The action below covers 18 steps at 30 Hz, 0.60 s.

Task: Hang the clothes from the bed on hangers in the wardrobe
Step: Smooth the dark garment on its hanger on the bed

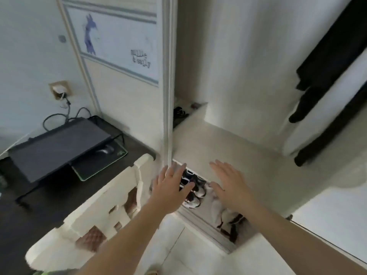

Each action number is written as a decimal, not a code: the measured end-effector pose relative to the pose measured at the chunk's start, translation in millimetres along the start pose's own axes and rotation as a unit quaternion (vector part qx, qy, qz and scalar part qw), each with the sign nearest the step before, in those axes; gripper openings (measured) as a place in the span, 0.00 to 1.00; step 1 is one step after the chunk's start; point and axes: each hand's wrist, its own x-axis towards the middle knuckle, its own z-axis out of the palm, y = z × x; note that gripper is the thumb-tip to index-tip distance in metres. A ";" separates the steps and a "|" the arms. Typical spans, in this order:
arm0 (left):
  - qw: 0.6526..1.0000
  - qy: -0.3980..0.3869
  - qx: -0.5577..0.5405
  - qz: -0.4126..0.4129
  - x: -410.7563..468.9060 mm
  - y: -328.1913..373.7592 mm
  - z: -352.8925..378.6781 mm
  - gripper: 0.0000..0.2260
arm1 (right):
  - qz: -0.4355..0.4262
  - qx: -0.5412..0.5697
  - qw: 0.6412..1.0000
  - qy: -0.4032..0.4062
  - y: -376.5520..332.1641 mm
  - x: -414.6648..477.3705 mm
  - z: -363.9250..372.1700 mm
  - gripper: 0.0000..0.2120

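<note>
I face the open white wardrobe (228,66). Dark clothes (325,62) hang inside it at the upper right, next to a white garment (325,108). My left hand (170,187) is open with spread fingers, close to the edge of the sliding door (168,96). My right hand (232,185) is open too, palm down, above the wardrobe floor. Neither hand holds anything. The bed and hangers are out of view.
Sneakers (192,191) and other shoes (228,221) lie in the wardrobe bottom under my hands. A white chair (99,215) stands at lower left by a dark desk (29,225) with a black monitor (59,147). A wall socket with cables (59,92) is at left.
</note>
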 end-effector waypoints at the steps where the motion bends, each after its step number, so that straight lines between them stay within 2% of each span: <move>1: 0.999 0.013 0.008 0.029 21.3 9.7 -13.2 0.31 | 0.007 0.001 1.000 0.025 1.1 6.4 -19.6 0.32; 5: 0.982 0.041 0.040 0.181 108.2 69.5 -90.9 0.32 | 0.037 -0.032 0.989 0.140 -2.7 30.7 -113.2 0.29; 8: 0.953 0.089 0.056 0.282 161.0 128.8 -163.1 0.37 | 0.059 -0.094 0.967 0.231 -8.8 45.0 -189.1 0.27; 10: 0.931 0.122 0.050 0.341 188.3 168.1 -206.5 0.35 | 0.060 -0.127 0.950 0.280 -16.8 51.3 -236.1 0.28; 14: 0.882 0.172 0.027 0.437 225.8 247.3 -274.1 0.32 | 0.059 -0.192 0.923 0.327 -26.0 61.1 -323.3 0.30; 18: 0.847 0.206 0.035 0.489 252.2 310.2 -312.4 0.29 | 0.045 -0.248 0.893 0.373 -26.0 67.6 -401.1 0.28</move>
